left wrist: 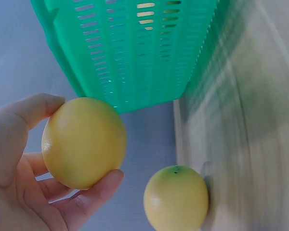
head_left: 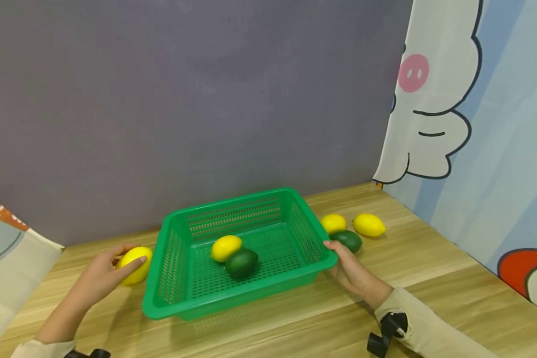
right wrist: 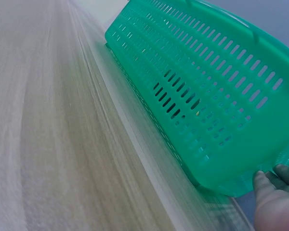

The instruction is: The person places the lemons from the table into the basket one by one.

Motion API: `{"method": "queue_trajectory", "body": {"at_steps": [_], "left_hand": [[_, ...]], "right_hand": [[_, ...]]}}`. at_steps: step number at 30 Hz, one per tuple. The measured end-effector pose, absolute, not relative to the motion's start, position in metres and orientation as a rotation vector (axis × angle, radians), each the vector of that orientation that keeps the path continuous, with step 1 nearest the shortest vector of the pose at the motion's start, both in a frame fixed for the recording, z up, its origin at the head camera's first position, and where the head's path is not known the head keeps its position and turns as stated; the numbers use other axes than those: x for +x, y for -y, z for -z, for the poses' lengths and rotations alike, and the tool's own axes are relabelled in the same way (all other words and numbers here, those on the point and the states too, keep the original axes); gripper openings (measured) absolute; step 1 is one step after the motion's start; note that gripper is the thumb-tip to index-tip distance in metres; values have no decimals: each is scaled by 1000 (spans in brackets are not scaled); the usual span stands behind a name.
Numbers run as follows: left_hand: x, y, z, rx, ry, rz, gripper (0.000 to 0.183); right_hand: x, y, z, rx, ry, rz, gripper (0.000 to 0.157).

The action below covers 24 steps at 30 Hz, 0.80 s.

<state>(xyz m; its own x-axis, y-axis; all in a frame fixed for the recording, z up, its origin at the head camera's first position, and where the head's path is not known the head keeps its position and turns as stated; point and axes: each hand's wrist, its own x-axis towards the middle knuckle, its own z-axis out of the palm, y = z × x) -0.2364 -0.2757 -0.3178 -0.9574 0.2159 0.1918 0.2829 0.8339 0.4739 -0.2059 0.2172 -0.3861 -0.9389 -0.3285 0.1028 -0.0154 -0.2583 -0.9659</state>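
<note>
A green plastic basket (head_left: pixel 250 293) with slotted walls stands mid-table. Inside it lie a yellow lemon (head_left: pixel 225 248) and a dark green fruit, avocado-like (head_left: pixel 241 263), side by side. Just left of the basket, my left hand (head_left: pixel 99 271) holds another lemon (head_left: pixel 135 265) between thumb and fingers, close to the basket's wall. The left wrist view shows this held lemon (left wrist: pixel 84 143) near the basket's rim, and a second yellow fruit (left wrist: pixel 176 198) on the table nearby. My right hand (head_left: pixel 355 273) grips the basket's near right corner, thumb over the rim.
Right of the basket, two lemons (head_left: pixel 369 224) and a dark green fruit (head_left: pixel 348 241) lie on the wood-grain table (head_left: pixel 429 278). A grey backdrop (head_left: pixel 215 99) rises behind the table, and a cartoon-printed cloth (head_left: pixel 488 149) hangs at the right.
</note>
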Motion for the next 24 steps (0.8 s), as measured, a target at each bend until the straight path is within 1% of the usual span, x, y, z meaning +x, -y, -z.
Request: {"method": "queue_trajectory", "body": {"at_steps": [6,24], "left_hand": [[-237,273,310,-421,2827,725,50],[-240,262,282,-477,2802,645,49]], "right_hand": [[-206,-218,387,-420,-1760,2315,25],[-205,-218,386,-449,-1763,2308,24]]}}
